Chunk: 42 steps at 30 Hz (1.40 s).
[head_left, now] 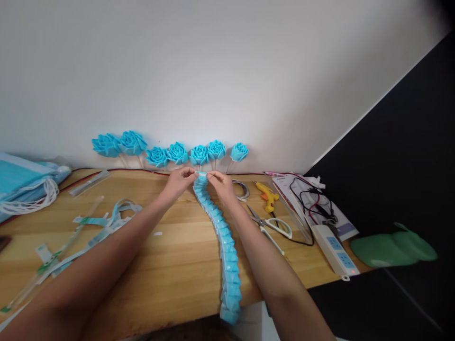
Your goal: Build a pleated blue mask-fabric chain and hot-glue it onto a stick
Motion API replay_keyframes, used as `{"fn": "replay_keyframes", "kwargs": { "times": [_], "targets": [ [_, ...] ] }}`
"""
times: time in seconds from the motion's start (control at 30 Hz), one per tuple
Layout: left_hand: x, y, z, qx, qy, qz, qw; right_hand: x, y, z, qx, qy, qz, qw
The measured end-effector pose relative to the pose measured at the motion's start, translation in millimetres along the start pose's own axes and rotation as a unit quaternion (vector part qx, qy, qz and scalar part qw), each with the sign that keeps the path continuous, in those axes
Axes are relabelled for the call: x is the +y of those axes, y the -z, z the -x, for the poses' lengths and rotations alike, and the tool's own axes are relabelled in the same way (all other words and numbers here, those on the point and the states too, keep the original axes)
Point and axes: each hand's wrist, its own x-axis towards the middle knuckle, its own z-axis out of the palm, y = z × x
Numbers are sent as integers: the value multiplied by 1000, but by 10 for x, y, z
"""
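A long strip of folded blue petals (224, 232) runs down the wooden table, and its near end hangs over the front edge. Both hands are at its far end. My left hand (180, 182) pinches the left corner of that end between thumb and fingers. On the right corner, my right hand (221, 183) holds the same strip in a pinch. A pale band shows along the edge between the fingertips. Just behind the hands, blue flowers on thin sticks (198, 155) lean against the wall.
To the right lie scissors (272, 224), a yellow glue gun (268, 196), a tape roll (242, 190), papers with cables and a power strip (336, 251). A green bottle (387, 248) is beyond. At left are blue sheets (21, 177), white cords (31, 199) and cut strips (106, 227).
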Motion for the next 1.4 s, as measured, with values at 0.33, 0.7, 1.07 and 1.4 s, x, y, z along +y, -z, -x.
{"fn": "replay_keyframes", "kwargs": {
  "times": [0.33,0.7,1.07,1.4],
  "targets": [
    [30,-14,6,-24,2,10,1000,-54,10,3,-18,34,106,994],
    [21,19,12,-24,9,4,1000,33,105,-28,-73,16,61,995],
    [81,-1,45,90,-71,-60,992,44,114,-49,-11,29,63,998],
    [133,-63,165,70,-196,-350,913,-26,32,-13,5,38,87,996]
  ]
}}
